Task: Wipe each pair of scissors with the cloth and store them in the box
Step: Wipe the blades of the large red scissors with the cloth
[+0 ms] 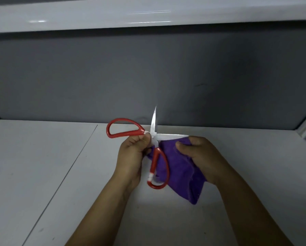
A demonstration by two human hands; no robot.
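- The scissors are held above the table, near its far edge, and are spread wide open, so that a cross is formed.
- One blade is pointed straight up in front of the wall. The other is stretched out level toward the right.
- One red handle loop is seen to the left of the left hand. The other is hung downward between the two hands, in front of the cloth.
- The scissors are gripped by the left hand just at the pivot, where handles and blades meet. Its fingers are curled, and its thumb is pressed against the joint.
- The purple cloth is clutched by the right hand. A bunched part of it is enclosed by the curled fingers, with the thumb laid on top.
- The cloth's upper edge is held against the underside of the level blade, and the blade's tip is covered by cloth and hand. Whether the tip is pinched through the cloth cannot be told.
- The rest of the cloth is hung down below the right hand, with a corner pointed toward the table. Whether the table is touched by it cannot be told.
- The table is white, and a thin dark seam is seen on its left part, drawn from the far edge toward the near side.
- The grey wall is set behind the table, and a glossy white shelf is seen above it.
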